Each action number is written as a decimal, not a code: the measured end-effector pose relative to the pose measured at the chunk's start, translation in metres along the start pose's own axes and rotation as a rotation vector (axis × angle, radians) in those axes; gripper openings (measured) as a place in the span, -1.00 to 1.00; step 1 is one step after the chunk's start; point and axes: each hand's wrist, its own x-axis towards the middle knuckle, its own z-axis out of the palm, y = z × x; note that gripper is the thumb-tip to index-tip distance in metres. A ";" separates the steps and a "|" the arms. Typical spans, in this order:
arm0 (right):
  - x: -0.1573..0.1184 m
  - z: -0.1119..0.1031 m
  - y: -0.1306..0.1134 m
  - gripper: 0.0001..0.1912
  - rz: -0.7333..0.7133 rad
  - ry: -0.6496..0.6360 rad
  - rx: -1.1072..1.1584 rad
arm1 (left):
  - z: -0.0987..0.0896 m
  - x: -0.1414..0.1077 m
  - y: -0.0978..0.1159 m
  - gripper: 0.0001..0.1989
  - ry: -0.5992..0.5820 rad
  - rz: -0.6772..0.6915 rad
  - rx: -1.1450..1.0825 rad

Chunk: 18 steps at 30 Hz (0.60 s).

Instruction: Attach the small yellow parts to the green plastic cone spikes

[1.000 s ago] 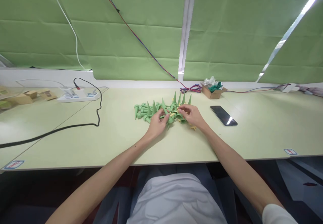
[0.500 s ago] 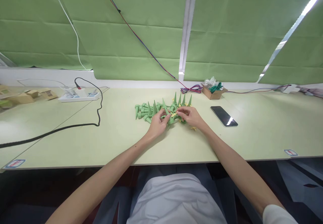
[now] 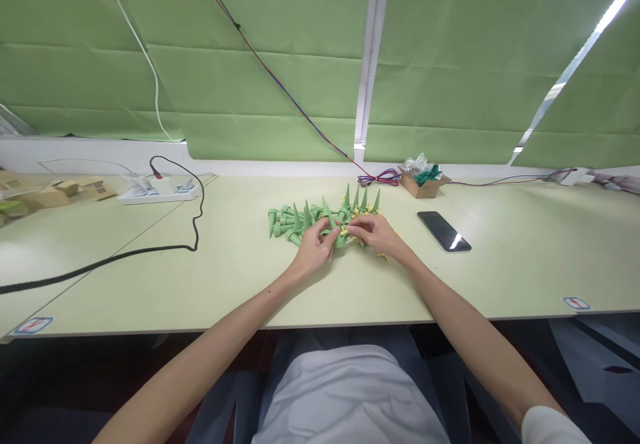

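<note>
My left hand (image 3: 313, 248) is closed round a green plastic plant watering spike (image 3: 328, 209), its pointed end tilted up and away from me. Fingers and thumb of my right hand (image 3: 379, 233) pinch a small yellow plastic valve (image 3: 345, 232) against the spike's near part. Whether the valve sits inside the spike cannot be made out. Around both hands lies a pile of green spikes (image 3: 287, 220), some upright and some on their sides. More small yellow pieces (image 3: 383, 256) are scattered beside and under my right hand.
A black phone (image 3: 444, 231) lies to the right. Behind it stands a small cardboard box (image 3: 424, 187) with plastic wrap and green material, beside coiled wires (image 3: 380, 177). On the left are a power strip (image 3: 159, 193), a black cable (image 3: 150, 249) and cardboard pieces (image 3: 50, 194).
My right hand has shifted slightly left, toward the spike, and less of the yellow valve shows between the hands. My left hand stays nearly in place.
</note>
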 end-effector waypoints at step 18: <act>-0.001 -0.001 -0.001 -0.46 -0.045 0.009 -0.214 | -0.001 -0.004 0.004 -0.66 -0.032 0.028 0.018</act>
